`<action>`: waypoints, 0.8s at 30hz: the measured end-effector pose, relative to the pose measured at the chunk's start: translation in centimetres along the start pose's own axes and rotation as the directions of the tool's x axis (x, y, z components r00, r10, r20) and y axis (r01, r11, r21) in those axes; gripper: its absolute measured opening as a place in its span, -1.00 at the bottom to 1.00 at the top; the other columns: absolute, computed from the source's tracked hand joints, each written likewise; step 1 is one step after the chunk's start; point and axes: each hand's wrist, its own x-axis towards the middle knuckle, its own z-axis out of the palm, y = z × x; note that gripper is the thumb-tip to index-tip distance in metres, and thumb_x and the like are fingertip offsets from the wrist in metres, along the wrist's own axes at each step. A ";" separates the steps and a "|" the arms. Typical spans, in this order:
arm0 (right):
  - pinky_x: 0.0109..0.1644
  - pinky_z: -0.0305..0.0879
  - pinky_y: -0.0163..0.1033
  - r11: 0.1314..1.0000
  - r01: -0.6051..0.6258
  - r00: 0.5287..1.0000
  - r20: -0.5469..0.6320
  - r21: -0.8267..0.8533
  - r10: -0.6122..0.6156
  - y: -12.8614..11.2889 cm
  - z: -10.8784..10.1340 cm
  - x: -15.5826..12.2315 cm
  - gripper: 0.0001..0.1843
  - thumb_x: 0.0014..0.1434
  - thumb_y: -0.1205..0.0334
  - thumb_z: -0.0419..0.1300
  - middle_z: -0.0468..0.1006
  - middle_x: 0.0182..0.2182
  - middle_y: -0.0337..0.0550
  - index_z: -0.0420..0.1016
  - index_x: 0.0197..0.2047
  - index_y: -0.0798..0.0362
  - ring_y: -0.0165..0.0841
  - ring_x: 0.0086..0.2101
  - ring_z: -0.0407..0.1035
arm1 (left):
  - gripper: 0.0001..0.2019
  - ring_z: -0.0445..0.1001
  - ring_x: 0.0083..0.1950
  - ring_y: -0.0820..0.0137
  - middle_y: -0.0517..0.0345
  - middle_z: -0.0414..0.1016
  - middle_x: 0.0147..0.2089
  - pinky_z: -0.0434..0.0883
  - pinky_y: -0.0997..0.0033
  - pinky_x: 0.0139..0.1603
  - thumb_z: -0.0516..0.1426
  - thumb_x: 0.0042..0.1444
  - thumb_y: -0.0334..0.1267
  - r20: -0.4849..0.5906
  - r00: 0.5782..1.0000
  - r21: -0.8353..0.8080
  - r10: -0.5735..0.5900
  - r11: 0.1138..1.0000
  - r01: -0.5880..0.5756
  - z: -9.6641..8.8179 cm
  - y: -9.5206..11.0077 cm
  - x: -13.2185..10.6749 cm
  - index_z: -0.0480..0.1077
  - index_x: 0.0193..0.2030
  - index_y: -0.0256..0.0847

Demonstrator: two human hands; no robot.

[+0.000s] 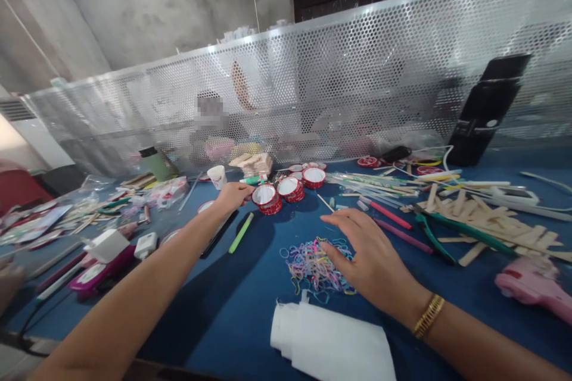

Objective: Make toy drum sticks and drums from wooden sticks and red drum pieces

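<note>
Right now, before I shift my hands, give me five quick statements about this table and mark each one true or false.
1. Your left hand is beside a red-sided round container. True.
2. Your right hand grips the pink glue gun. False: the glue gun lies apart from it, at the table's right.
3. A gold bracelet circles your right wrist. True.
4. The green-handled pliers lie left of your left arm. False: they lie right of your right hand, by the wooden sticks.
5. Multicoloured elastic bands lie in a loose pile near your right thumb. True.

Blue tabletop under coloured bands, red-sided round pieces, wooden sticks.
</note>
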 end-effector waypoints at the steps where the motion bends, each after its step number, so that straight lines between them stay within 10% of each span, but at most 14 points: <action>1: 0.17 0.31 0.16 1.000 0.000 1.000 -0.002 0.004 0.000 0.0 0.0 0.0 -0.64 0.26 0.14 0.14 0.46 -0.01 0.04 0.39 0.10 0.03 -0.11 0.06 0.35 | -0.86 0.35 -0.50 0.49 0.11 0.52 -0.50 0.25 0.58 -0.53 0.30 -0.09 -0.24 -0.002 1.000 0.014 0.005 1.000 -0.005 0.0 0.0 -0.2 0.59 -0.41 -0.28; 15: 0.07 0.37 -0.01 0.994 0.040 0.998 0.052 0.103 -0.045 -1.4 -0.7 0.3 -0.75 0.26 0.23 0.15 0.50 -0.12 -0.05 0.46 0.00 0.02 -0.24 -0.08 0.39 | -0.80 0.39 -0.34 0.32 0.11 0.53 -0.39 0.17 0.44 -0.38 0.25 -0.04 -0.08 -0.001 0.977 0.359 0.211 0.912 -0.197 -2.6 2.6 -3.6 0.55 -0.42 -0.16; 20: -0.02 0.38 -0.06 0.984 0.060 0.993 0.091 0.166 -0.076 -1.8 -1.0 0.3 -0.83 0.23 0.26 0.17 0.52 -0.19 -0.08 0.51 -0.10 0.02 -0.27 -0.16 0.39 | -0.58 0.43 -0.34 0.17 -0.01 0.53 -0.38 0.12 0.35 -0.39 0.11 0.07 0.17 0.085 0.972 0.842 0.218 0.505 -0.187 -2.9 3.3 -8.3 0.47 -0.51 -0.13; 24: -0.06 0.38 -0.08 0.973 0.084 0.986 0.124 0.214 -0.112 -1.9 -1.0 0.3 -0.83 0.23 0.27 0.17 0.52 -0.20 -0.07 0.52 -0.12 0.02 -0.29 -0.19 0.39 | -0.60 0.49 -0.27 0.12 -0.03 0.57 -0.30 0.15 0.34 -0.37 0.08 0.11 0.16 0.189 0.978 0.898 0.086 0.388 -0.208 -1.7 2.3 -10.1 0.47 -0.45 -0.11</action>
